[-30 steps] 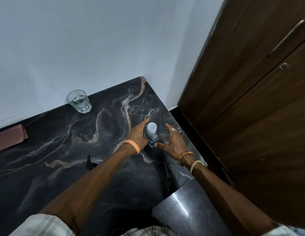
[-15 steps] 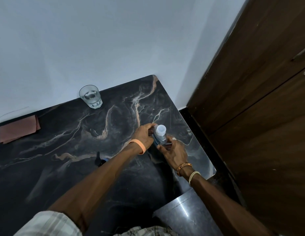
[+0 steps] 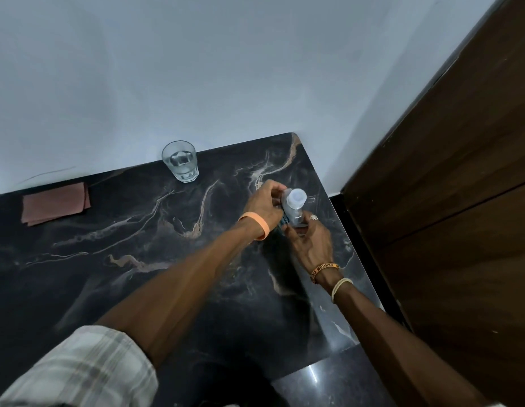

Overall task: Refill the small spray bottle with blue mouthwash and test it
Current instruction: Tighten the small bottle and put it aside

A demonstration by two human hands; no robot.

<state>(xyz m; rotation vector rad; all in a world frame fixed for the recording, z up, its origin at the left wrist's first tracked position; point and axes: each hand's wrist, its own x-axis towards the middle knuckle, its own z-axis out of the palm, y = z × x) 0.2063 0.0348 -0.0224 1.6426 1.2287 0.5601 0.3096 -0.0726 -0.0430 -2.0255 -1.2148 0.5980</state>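
Observation:
A small clear mouthwash bottle [image 3: 293, 211] with a white cap [image 3: 296, 196] and pale blue liquid is near the right edge of the dark marble counter [image 3: 196, 259]. My left hand [image 3: 264, 202], orange band on its wrist, grips the bottle's upper part just beside the cap. My right hand [image 3: 311, 245], with a ring and wrist threads, wraps the lower body from below. The bottle leans slightly toward me. Whether its base touches the counter is hidden by my fingers. No spray bottle shows; my left forearm covers part of the counter.
A glass of water [image 3: 180, 161] stands at the back by the white wall. A folded pink cloth [image 3: 55, 204] lies at the far left. A dark wooden door [image 3: 446, 201] rises just right of the counter's edge, with dark floor [image 3: 328, 377] below.
My right hand was open beside the bottle and has closed on its lower body. My left hand has slid up toward the cap. The view has shifted, so the bottle sits higher in frame.

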